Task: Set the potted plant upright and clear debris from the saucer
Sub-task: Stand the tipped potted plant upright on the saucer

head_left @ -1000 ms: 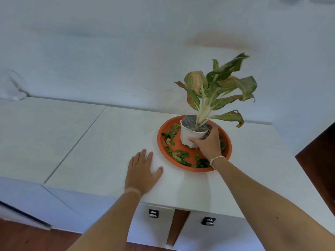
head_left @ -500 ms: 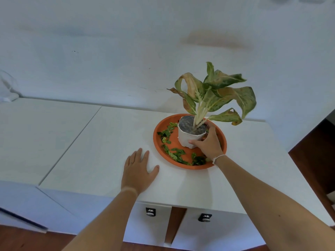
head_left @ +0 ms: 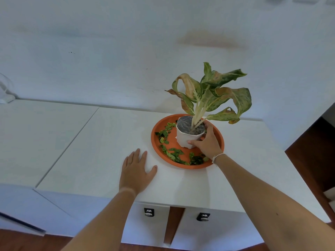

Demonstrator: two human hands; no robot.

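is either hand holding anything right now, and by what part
The right hand grips the white faceted plastic plant pot by its right side wall, thumb low on the front. The left hand holds nothing, lying flat on the white cabinet top.

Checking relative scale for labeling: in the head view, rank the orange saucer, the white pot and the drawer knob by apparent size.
1. orange saucer
2. white pot
3. drawer knob, though it sits nearer the camera.

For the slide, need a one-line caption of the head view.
Right hand grips the white pot on the orange saucer with leaf scraps; left hand flat on the counter.
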